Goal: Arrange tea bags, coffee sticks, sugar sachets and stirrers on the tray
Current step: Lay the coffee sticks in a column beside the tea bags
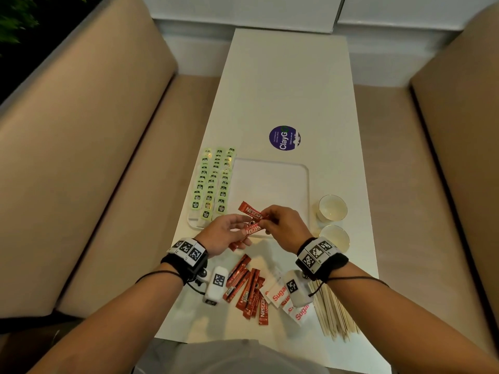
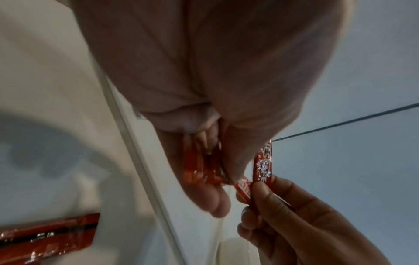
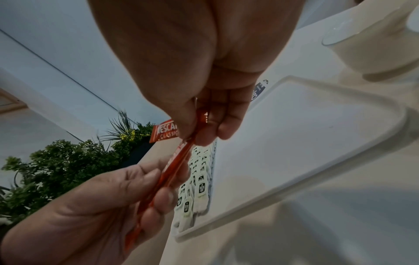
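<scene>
Red foil coffee sticks marked Nescafe fill both hands above the near edge of the white plastic tray (image 1: 302,182). The left hand (image 1: 221,233) has its grip closed round a small bundle of coffee sticks (image 1: 252,229), thumb on top and fingers beneath. The right hand (image 1: 283,225) pinches a single red coffee stick (image 1: 249,210) between thumb and fingertips, its free end slanting away to the left of that grip, just beyond the bundle. Rows of pale green tea bags (image 1: 213,182) with dark labels lie overlapping along the tray's left side, beyond the left grip. On the white bench (image 1: 286,82), nearer the person than both grips, lies a loose heap of red coffee sticks (image 1: 247,288); right of it are white paper sugar sachets (image 1: 279,292) with red lettering, then a spread of pale wooden stirrers (image 1: 334,314). Two white ceramic cups (image 1: 332,207) stand to the right of the right grip, off the tray. A round purple sticker (image 1: 283,138) sits on the bench beyond the tray.
</scene>
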Action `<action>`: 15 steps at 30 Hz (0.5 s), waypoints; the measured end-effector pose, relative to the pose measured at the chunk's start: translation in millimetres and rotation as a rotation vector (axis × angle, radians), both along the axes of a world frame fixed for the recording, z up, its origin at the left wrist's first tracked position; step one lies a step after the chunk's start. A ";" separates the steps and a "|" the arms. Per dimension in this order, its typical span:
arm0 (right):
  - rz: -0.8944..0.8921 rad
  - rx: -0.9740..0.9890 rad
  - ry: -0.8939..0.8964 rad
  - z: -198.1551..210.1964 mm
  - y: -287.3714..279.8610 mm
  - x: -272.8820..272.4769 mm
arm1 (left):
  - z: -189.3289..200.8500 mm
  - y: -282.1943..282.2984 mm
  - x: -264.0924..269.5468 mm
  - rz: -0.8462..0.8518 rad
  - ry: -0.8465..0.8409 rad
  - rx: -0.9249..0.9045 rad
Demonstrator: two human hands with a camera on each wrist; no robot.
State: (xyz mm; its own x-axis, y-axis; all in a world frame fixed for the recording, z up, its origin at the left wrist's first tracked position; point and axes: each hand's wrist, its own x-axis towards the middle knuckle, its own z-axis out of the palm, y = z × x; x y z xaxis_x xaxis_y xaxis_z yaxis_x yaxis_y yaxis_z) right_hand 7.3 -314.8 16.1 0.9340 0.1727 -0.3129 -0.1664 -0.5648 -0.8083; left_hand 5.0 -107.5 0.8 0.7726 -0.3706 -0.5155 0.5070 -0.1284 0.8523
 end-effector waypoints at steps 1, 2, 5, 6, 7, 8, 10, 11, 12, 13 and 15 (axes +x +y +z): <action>0.002 0.003 0.007 0.0 1.0 1.3 | -1.1 1.1 0.9 -0.048 0.011 0.010; 0.005 0.003 0.013 0.2 2.3 2.5 | -1.7 1.6 2.2 -0.092 0.029 0.024; 0.017 -0.006 0.033 -0.1 7.5 5.6 | -1.8 0.4 5.8 -0.196 0.082 0.095; 0.020 -0.001 0.040 -0.8 9.2 6.5 | -1.3 -0.9 7.2 -0.211 0.091 0.121; 0.024 0.003 0.044 -1.5 10.5 7.7 | -1.6 -2.2 9.0 -0.212 0.100 0.144; 0.030 0.007 0.046 -2.4 11.2 9.1 | -2.1 -3.3 10.9 -0.199 0.114 0.157; 0.039 0.007 0.043 -4.2 10.8 12.6 | -4.4 -3.4 15.1 -0.145 0.162 0.155; 0.037 0.002 0.041 -5.2 9.9 14.5 | -6.1 -2.3 17.1 -0.100 0.189 0.135; 0.030 0.000 0.042 -6.7 8.7 16.3 | -7.3 -1.1 18.9 -0.046 0.214 0.105; 0.021 0.003 0.044 -8.2 7.5 18.0 | -8.3 0.9 21.2 0.015 0.234 0.081; 0.007 0.010 0.051 -12.2 5.2 22.0 | -11.1 5.8 27.4 0.139 0.242 0.061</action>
State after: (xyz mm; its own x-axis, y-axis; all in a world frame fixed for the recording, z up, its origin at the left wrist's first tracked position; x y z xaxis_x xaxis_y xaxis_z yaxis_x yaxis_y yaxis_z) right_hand 29.3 -309.6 4.0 0.9157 0.1823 -0.3582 -0.2035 -0.5584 -0.8043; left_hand 32.5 -101.7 -10.3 0.6658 -0.2320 -0.7092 0.7111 -0.0908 0.6972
